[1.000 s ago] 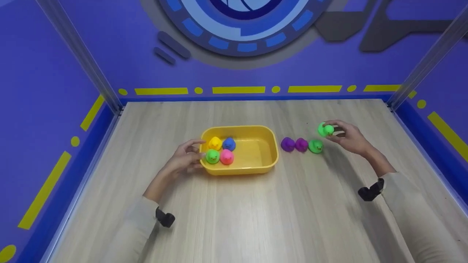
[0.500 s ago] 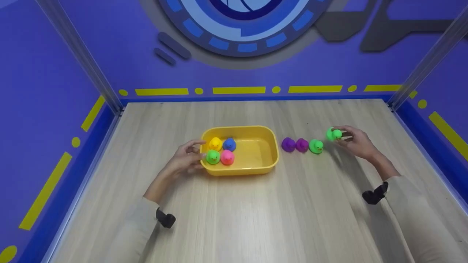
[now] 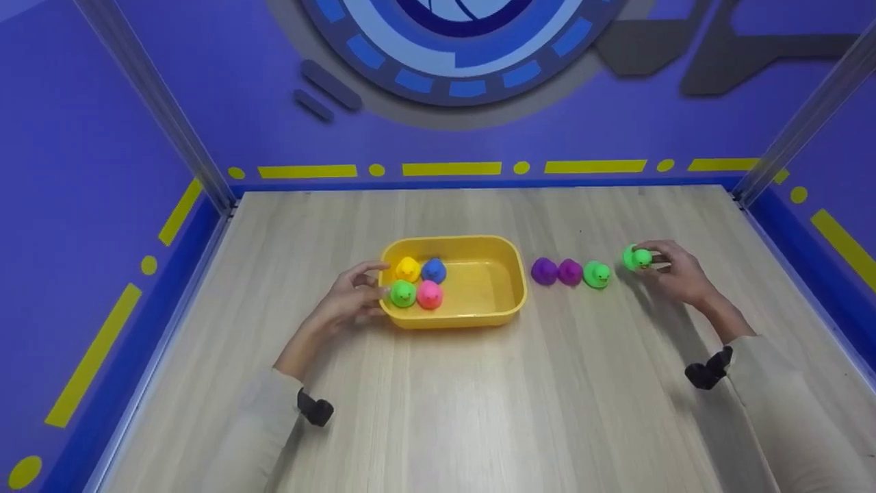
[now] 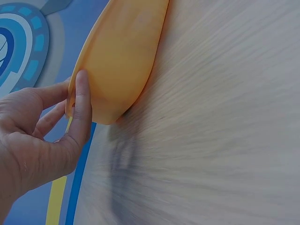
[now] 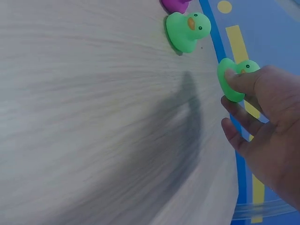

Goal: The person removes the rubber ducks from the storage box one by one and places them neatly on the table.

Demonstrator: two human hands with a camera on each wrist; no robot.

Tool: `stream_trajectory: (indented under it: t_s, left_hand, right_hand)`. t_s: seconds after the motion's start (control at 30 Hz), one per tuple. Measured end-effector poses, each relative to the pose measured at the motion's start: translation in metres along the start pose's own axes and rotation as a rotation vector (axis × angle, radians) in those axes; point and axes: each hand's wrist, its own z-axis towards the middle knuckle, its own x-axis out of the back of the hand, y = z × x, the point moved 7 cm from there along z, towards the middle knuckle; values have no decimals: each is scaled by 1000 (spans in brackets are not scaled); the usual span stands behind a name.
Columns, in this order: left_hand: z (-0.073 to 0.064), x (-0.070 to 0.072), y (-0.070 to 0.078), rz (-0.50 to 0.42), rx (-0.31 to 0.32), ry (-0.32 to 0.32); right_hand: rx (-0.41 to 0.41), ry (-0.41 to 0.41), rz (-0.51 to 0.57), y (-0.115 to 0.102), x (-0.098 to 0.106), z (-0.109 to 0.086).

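My right hand (image 3: pixel 684 277) pinches a light green rubber duck (image 3: pixel 636 257) between thumb and fingers, above the table at the right. In the right wrist view the thumb lies across this duck's (image 5: pixel 229 89) side. Left of it, a row on the table holds a purple duck (image 3: pixel 545 271), a magenta-purple duck (image 3: pixel 570 272) and another green duck (image 3: pixel 597 274). With thumb and fingers, my left hand (image 3: pixel 345 298) grips the left end of a yellow plastic tub (image 3: pixel 486 287). Inside sit a yellow duck (image 3: pixel 408 269), a blue duck (image 3: pixel 434 270), a green duck (image 3: pixel 403 294) and a pink duck (image 3: pixel 430 294).
The wooden table (image 3: pixel 452 397) is enclosed by a blue-purple back wall (image 3: pixel 438 147) and side walls with yellow markings. Metal posts stand at the rear corners. Each wrist carries a small black camera mount, such as the left one (image 3: pixel 315 409).
My right hand has moved rightward and a little toward me with the green duck, away from the row. The left hand keeps its hold on the tub, and the ducks inside stay put.
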Motion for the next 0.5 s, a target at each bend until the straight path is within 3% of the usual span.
stream_trajectory:
  t_s: [0.3, 0.5]
  left_hand:
    - [0, -2, -2, 1, 0, -1]
    - [1, 0, 2, -7, -34, 4]
  right_hand:
    - [-20, -89, -59, 10, -12, -8]
    - [-80, -165, -53, 14, -23, -10]
